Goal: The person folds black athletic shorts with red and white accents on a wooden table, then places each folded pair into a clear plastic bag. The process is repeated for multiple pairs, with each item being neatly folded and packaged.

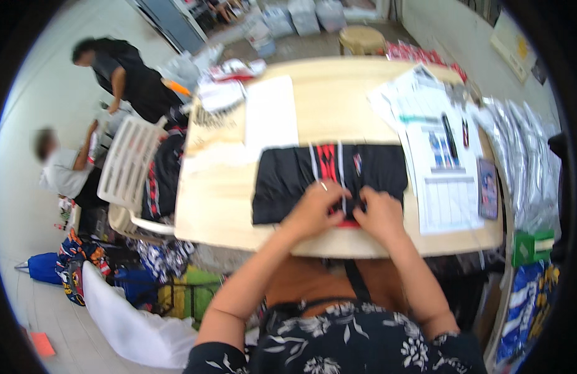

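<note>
A folded black garment (282, 181) lies on the pale wooden table (338, 112) in front of me. A red band edged with white stripes runs across it, and a small emblem shows to the right of the band. My left hand (316, 206), with a ring on one finger, pinches the cloth near the garment's front edge. Close beside it, my right hand (381, 215) has its fingers curled onto the same cloth. Between the two hands the fabric is bunched a little. My fingers partly hide the lower end of the red band.
Papers (450, 199) with pens and a phone (487, 187) lie at the right. A white sheet (273, 112) and bundled cloth (223, 90) lie far left. A white plastic chair (129, 162) holding black garments stands left; two people work beyond. Silvery plastic packages (519, 162) hang right.
</note>
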{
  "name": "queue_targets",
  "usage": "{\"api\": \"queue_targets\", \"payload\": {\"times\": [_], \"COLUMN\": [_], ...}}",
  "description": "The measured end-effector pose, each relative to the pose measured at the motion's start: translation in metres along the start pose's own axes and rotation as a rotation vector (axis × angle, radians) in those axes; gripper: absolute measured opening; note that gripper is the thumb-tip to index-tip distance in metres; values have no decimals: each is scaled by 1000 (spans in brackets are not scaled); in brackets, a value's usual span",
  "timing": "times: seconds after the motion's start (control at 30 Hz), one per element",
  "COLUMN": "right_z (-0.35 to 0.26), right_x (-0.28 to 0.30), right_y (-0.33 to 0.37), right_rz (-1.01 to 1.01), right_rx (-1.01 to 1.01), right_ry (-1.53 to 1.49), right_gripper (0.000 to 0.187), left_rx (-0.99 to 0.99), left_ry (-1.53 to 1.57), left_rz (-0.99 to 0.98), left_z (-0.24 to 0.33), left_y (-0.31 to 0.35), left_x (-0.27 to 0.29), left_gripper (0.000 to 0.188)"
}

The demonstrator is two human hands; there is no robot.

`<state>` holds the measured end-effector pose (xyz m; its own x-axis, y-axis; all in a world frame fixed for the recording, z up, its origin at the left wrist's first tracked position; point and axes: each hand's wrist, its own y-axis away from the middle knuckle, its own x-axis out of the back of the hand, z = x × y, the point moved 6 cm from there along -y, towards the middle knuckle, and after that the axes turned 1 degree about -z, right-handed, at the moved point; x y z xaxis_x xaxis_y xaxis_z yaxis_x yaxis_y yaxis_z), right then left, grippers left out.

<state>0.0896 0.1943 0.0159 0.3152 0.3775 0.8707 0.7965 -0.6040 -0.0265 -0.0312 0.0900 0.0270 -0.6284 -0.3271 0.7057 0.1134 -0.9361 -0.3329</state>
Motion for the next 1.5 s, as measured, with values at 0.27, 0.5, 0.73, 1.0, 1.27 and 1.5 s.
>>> {"api": "queue_targets", "payload": {"times": [0.27,0.5,0.73,1.0,1.27,1.5], "right_z": [-40,-80,-44,17,65,99], "right_x": [107,9,-9,61,38,14], "right_y": [53,16,-16,57,21,-9], "right_rz": [-150,-491,-89,196,19,201], "right_rx": [236,531,91,273,178,-211], "right_ry": [-902,-603,58,-336,-351,-611], "right_gripper": [8,29,50,33,27,14], "left_rx": [59,165,-48,287,465,822], "left_ry": [94,359,85,-23,-1,-144], "left_rz": [46,100,128,-36,-72,269], "left_z": [-29,-20,38,4,-67,-104], "left_y": [0,-52,-58,42,84,70], "left_x": [-15,39,71,91,82,73], "left_gripper": [28,15,18,29,35,26]}}
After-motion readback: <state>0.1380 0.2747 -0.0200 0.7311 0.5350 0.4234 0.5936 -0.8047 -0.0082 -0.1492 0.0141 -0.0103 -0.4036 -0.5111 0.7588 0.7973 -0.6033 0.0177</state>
